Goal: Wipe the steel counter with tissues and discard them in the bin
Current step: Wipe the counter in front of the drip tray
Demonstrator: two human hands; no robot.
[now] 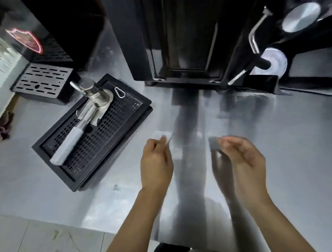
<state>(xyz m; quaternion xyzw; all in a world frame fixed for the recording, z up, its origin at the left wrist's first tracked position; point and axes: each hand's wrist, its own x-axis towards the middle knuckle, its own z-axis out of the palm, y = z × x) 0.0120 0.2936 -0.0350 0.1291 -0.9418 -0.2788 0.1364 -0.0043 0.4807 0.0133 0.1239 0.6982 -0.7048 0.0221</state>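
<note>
– Bare forearms come up from the bottom edge. What are the hands doing?

– Both hover over the brushed steel counter (284, 155), to the right of the black perforated drip tray (109, 128). The left hand (156, 165), the one closer to the tray, has its fingers curled and seems to pinch a thin pale sheet (163, 136) at its fingertips. The sheet is blurred, but I take it for a tissue.

– And the other one?

– The right hand (244, 159) is further right of the tray, apart from the left, with its fingers loosely bent. It is badly blurred. A grey patch at its fingertips could be paper or only a reflection, so I cannot tell whether it holds anything.

– Why hold the sheet that way?

– My guess is that it is pinched by an edge and lifted to be spread or readied, not yet pressed flat to wipe. The bare steel right of the tray looks like the easiest ground to start on.

– What sits on the tray?

– A steel portafilter with a pale grey handle (72, 142) lies across it, and a small metal clip (119, 92) lies near its far corner. They are probably parked there so drips fall through the grid rather than onto the steel.

– Any bin?

– None in view, so discarding would mean turning away from the tray.
</note>
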